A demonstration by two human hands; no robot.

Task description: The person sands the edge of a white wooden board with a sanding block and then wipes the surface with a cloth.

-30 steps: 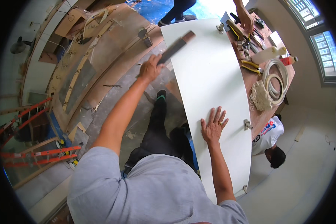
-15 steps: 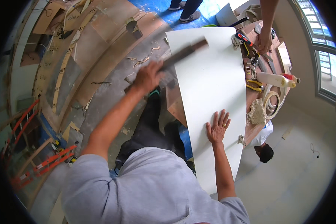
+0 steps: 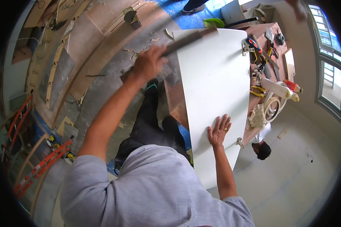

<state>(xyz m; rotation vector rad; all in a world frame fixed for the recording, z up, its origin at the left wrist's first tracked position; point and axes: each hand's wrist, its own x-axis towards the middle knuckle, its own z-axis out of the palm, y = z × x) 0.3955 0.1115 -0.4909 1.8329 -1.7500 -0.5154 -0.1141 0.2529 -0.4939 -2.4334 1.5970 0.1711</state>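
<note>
A long white panel (image 3: 216, 83) lies in front of me, with metal hinges (image 3: 247, 49) along its right edge. My left hand (image 3: 149, 65) is closed around a long, dark, flat bar-shaped tool (image 3: 189, 41), blurred by motion; its exact kind is unclear. The tool's far end reaches over the panel's far left corner; whether it touches is hard to see. Palm down on the panel's nearer half rests my right hand (image 3: 218, 132), fingers spread, a ring on one finger.
Right of the panel, a wooden bench (image 3: 271, 32) carries pliers (image 3: 258, 90), a screwdriver (image 3: 254, 44), a white bottle (image 3: 278, 89) and coiled edging strip (image 3: 272, 108). A co-worker's blurred hand (image 3: 298, 10) shows top right; another person (image 3: 261, 149) is beyond the bench. Orange ladder (image 3: 45, 166) stands left.
My left hand and the bar tool have moved slightly up in the picture. The co-worker's hand has lifted away from the bench tools. My right hand stays flat on the panel.
</note>
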